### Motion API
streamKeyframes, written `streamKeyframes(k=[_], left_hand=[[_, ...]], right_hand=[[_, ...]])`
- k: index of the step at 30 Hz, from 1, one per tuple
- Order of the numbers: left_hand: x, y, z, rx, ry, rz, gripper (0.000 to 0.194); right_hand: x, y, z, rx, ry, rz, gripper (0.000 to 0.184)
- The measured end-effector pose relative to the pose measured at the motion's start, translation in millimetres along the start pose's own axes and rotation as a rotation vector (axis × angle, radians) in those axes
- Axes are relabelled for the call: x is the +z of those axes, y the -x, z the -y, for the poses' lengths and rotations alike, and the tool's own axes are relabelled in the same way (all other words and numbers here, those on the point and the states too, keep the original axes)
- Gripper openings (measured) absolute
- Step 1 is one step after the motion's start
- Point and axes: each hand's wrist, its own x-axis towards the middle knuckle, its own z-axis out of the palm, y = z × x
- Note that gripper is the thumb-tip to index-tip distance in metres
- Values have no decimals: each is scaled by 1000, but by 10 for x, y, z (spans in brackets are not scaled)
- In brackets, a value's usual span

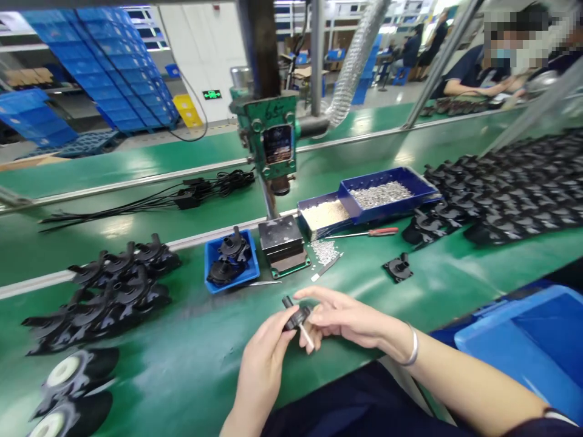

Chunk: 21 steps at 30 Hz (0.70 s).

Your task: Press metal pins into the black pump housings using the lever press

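Note:
Above the green bench, my left hand (266,352) grips a small black plastic part with a short spout (297,317), fingers and thumb closed on its left side. A thin pale pin (306,335) sticks out of it toward me. My right hand (332,315) is at the part's right side, thumb and curled fingers against it, the index finger stretched over the top. How firmly the right fingers grip is partly hidden. Beyond both hands lie a steel press block (282,240) and a pile of tiny metal pieces (324,252).
A green press head (273,139) hangs over the block. Blue bins (387,206) hold metal pins and pale pieces. A screwdriver (382,232), tweezers (264,283) and a blue tray (212,282) lie nearby. Black housings (122,291) stand left, more (514,194) right. A co-worker (478,79) sits beyond.

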Motion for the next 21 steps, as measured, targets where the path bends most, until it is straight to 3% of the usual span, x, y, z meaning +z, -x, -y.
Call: streamKeyframes(k=[3,7,9,12,14,16,19,21], left_hand=[[-65,-106,-24,246,-161,95,43],[36,-229,-103,447,-268,99,39],[129,-265,-140,469,-213,97,34],[284,-359,-200,380,-106,91,46],[426,-492,-269,299,-96,131,57],[625,-687,-368,288,-104,232,64],[1015,-1031,-528,373,-84,394,75],[1289,-1237,-608,427,-97,458,80]], right_hand=[[-97,125,23,70,-74,76,43],[-269,264,-75,91,-104,28,42],[-352,384,-81,62,-119,-22,42],[-477,673,32,-33,-111,-79,41],[-576,895,156,-170,-102,-177,38],[-686,1086,275,-342,-132,-359,32],[-831,1251,388,-523,-239,-623,28],[-882,1295,417,-571,-296,-721,31]])
